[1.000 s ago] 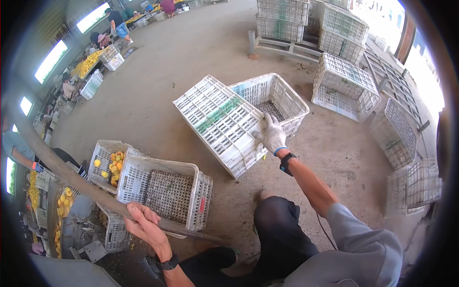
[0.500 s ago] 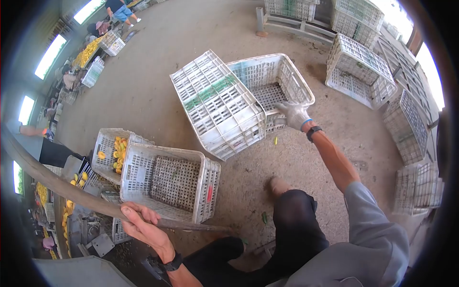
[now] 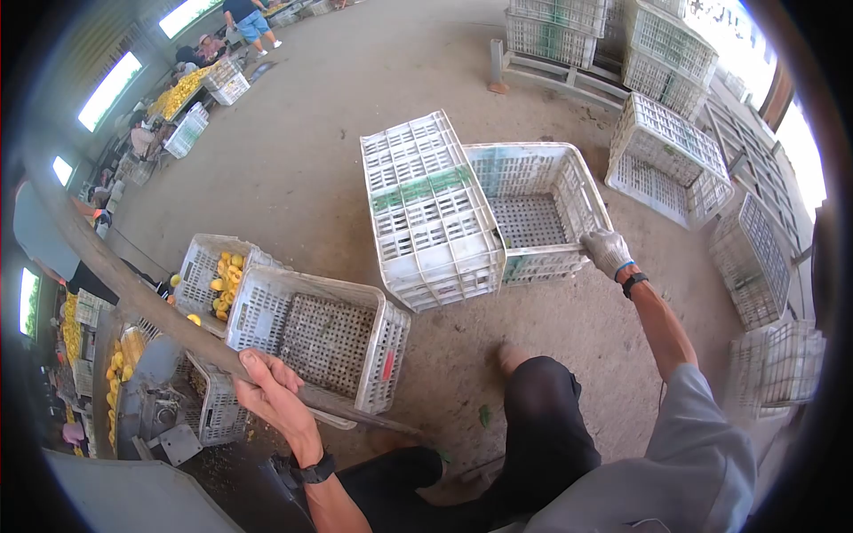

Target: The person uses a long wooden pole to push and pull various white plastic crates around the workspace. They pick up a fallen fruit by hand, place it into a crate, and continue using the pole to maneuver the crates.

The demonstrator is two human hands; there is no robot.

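Observation:
My left hand point(image 3: 274, 388), bare, is closed around a long wooden pole point(image 3: 178, 324) that slants from the upper left down toward my feet. My right hand point(image 3: 608, 252), in a pale glove, has its fingers curled over the near right corner of an upright white plastic crate point(image 3: 533, 258). Only the crate's slatted floor shows inside it. Against its left side leans another white crate point(image 3: 440, 231), bottom up, with a green stripe across it. Below the pole's upper part, an open white crate point(image 3: 386, 342) stands beside one holding yellow fruit point(image 3: 229, 275).
Stacked white crates point(image 3: 671, 53) stand at the back right, with a tipped crate point(image 3: 671, 160) in front. Machinery point(image 3: 164, 417) with yellow fruit is at lower left. A person in blue shorts point(image 3: 253, 25) stands far back; another person point(image 3: 44, 231) is at the left edge.
The upright crate and the striped crate have shifted right and nearer to me. My right hand has moved the same way, at the crate's rim. My left hand still holds the pole.

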